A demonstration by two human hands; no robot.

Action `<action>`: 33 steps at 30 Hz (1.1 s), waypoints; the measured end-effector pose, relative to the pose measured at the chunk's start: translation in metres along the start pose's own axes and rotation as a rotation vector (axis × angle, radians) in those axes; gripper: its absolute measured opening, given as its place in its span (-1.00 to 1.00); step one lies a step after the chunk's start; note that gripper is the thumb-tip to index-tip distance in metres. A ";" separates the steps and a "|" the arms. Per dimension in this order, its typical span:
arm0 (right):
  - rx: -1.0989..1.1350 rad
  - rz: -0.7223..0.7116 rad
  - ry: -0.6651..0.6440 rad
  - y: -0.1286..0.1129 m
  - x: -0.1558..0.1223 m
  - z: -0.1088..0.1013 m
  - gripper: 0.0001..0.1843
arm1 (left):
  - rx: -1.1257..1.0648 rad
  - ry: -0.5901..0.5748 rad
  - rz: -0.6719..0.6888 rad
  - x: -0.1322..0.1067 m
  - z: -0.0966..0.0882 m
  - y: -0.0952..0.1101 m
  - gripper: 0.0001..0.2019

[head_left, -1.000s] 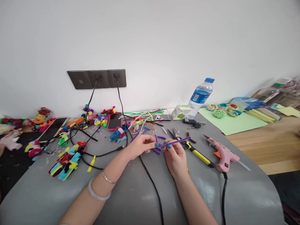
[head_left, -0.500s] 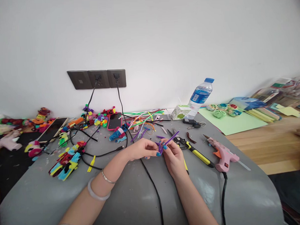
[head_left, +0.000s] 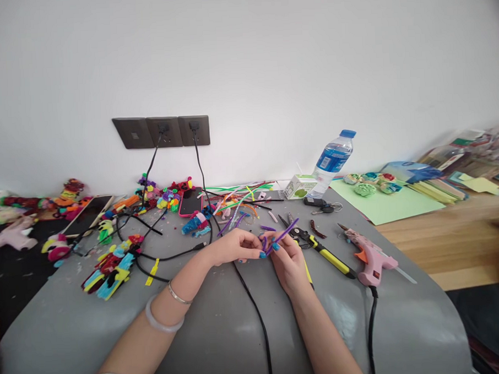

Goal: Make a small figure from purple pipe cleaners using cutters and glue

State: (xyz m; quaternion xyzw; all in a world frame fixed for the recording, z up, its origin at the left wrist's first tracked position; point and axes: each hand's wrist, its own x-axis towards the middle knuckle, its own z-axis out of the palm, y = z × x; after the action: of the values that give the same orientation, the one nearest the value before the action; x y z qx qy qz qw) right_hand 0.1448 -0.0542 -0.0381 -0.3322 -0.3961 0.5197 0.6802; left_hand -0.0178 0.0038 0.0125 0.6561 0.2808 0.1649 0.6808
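Over the middle of the grey table [head_left: 222,315], both hands pinch a bent purple pipe cleaner [head_left: 287,229]. My left hand [head_left: 238,247] has its thumb and fingertips closed on the lower, folded part. Closed as well, my right hand [head_left: 288,257] grips it between thumb and index finger, and a straight end sticks out to the upper right. The fingers partly hide the bend. Just behind the hands lie more purple pipe cleaner pieces [head_left: 238,221]. Yellow-and-black pliers [head_left: 329,256] rest right beside my right hand.
A pink glue gun [head_left: 374,261] with a black cord lies at right. A tilted water bottle [head_left: 333,160], a small carton [head_left: 299,186] and keys [head_left: 327,207] stand or lie behind. Colourful pipe cleaner figures [head_left: 112,267] and black cables [head_left: 252,302] spread across the left and middle.
The purple pipe cleaner has shifted slightly between my fingers, and my right thumb has moved a little. At the left edge, another person's hand has withdrawn from the pale pink glue gun.
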 end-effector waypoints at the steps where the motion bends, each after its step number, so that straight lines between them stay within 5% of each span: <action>1: 0.009 -0.010 0.021 0.001 0.000 0.000 -0.76 | 0.012 0.024 0.006 0.000 -0.001 -0.001 -0.74; 9: -0.005 -0.048 0.202 0.002 0.003 -0.002 -0.74 | 0.229 0.238 0.168 0.002 -0.002 -0.004 -0.78; 19: -0.011 -0.081 0.201 0.005 0.004 -0.001 -0.71 | 0.361 0.425 0.316 0.006 0.015 -0.007 -0.88; 26: -0.058 -0.076 0.250 0.010 0.003 -0.003 -0.67 | 0.483 0.460 0.437 0.006 0.006 -0.011 -0.88; 33: -0.157 -0.090 0.233 0.013 0.002 -0.005 -0.68 | 0.520 0.428 0.414 0.003 0.001 -0.006 -0.83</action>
State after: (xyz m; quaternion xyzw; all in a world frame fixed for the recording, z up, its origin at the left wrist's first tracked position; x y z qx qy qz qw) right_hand 0.1439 -0.0490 -0.0515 -0.4245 -0.3684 0.4141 0.7159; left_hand -0.0154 0.0041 0.0065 0.8002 0.3105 0.3552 0.3702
